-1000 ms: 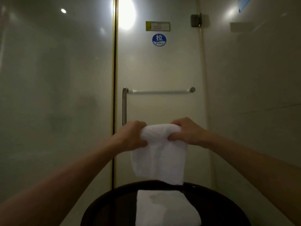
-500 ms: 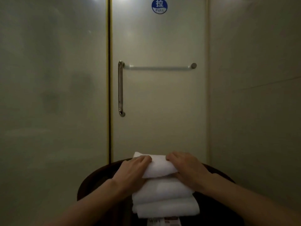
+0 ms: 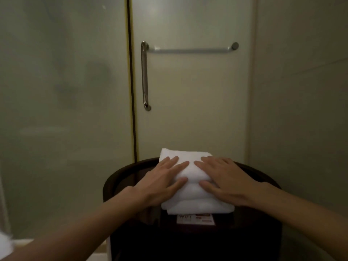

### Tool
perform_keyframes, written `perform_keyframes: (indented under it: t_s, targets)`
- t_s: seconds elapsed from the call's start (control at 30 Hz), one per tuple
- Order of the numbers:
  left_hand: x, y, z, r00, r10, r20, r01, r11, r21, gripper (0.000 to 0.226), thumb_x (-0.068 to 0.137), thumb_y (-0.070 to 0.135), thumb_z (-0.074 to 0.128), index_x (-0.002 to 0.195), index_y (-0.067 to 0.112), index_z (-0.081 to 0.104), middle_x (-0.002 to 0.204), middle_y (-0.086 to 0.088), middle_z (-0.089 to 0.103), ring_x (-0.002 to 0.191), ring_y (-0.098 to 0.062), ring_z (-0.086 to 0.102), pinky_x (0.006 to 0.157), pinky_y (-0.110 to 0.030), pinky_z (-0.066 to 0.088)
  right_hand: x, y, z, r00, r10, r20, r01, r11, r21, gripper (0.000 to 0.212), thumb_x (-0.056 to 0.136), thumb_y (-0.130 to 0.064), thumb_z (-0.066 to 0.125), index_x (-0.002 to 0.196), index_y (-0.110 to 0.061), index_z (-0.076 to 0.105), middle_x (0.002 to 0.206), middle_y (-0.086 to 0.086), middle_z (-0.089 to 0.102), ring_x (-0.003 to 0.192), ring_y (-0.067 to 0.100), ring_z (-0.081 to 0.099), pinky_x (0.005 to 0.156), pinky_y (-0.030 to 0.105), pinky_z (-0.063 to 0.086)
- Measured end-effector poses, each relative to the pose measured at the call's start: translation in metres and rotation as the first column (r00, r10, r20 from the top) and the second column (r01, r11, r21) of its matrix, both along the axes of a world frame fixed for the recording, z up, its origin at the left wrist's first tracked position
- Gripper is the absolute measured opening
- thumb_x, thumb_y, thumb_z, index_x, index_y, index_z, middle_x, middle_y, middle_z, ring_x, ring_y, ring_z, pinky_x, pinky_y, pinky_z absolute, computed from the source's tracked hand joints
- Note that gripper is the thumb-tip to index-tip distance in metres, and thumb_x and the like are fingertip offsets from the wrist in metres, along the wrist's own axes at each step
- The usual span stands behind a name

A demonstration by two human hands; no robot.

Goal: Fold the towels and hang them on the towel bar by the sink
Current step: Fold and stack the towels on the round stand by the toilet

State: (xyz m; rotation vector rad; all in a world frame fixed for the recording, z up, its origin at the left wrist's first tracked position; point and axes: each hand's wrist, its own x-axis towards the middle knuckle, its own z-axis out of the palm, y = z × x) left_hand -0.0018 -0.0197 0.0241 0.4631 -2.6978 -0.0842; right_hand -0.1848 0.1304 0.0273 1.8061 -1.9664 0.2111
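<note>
Glass door (image 3: pixel 192 110) with horizontal towel bar (image 3: pixel 190 50) behind dark round worktop (image 3: pixel 120 178). Folded towel stack (image 3: pixel 190 185), long axis front-to-back; left hand (image 3: pixel 162 182) and right hand (image 3: pixel 224 180) flat, fingers spread, pressing on top.

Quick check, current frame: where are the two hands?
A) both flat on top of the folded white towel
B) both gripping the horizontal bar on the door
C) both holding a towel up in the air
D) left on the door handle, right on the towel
A: the left hand and right hand lie palm-down, fingers spread, on the folded towel, while the bar is bare.
</note>
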Motion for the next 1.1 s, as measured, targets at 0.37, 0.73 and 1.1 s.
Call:
perform_keyframes:
  t_s: [0.37,0.73,1.1]
  targets:
    - [0.004,0.008,0.002,0.997,0.052,0.048,-0.048,0.996,-0.078,0.06,0.096,0.057,0.029,0.15,0.042,0.009,0.161,-0.002,0.002,0.148,-0.022,0.001,0.116,-0.054,0.017,0.015,0.006,-0.006,0.994,-0.079,0.077,0.079,0.997,-0.001,0.074,0.086,-0.065,0.019,0.15,-0.029,0.018,0.156,0.005,0.024,0.143,0.02,0.02,0.115,0.042,0.014]
    - [0.034,0.014,-0.034,0.993,0.103,-0.051,-0.091,0.975,0.204,0.092,0.068,0.082,0.044,0.137,0.063,-0.014,0.16,0.006,-0.004,0.141,-0.031,0.029,0.111,-0.053,0.03,0.062,0.083,-0.028,0.974,0.131,0.183,-0.136,0.991,0.016,0.062,0.085,-0.059,0.041,0.14,-0.029,0.039,0.154,0.004,0.025,0.143,0.017,0.015,0.119,0.039,0.009]
    - [0.045,0.033,-0.059,0.997,0.059,0.045,-0.065,0.987,0.149,0.111,0.068,0.079,0.055,0.127,0.06,-0.036,0.161,-0.002,-0.004,0.138,-0.035,0.033,0.107,-0.048,0.035,0.118,0.134,-0.078,0.887,0.235,0.398,-0.359,0.893,0.272,0.057,0.087,-0.066,0.041,0.138,-0.042,0.034,0.155,-0.01,0.019,0.14,0.008,0.015,0.11,0.028,0.016]
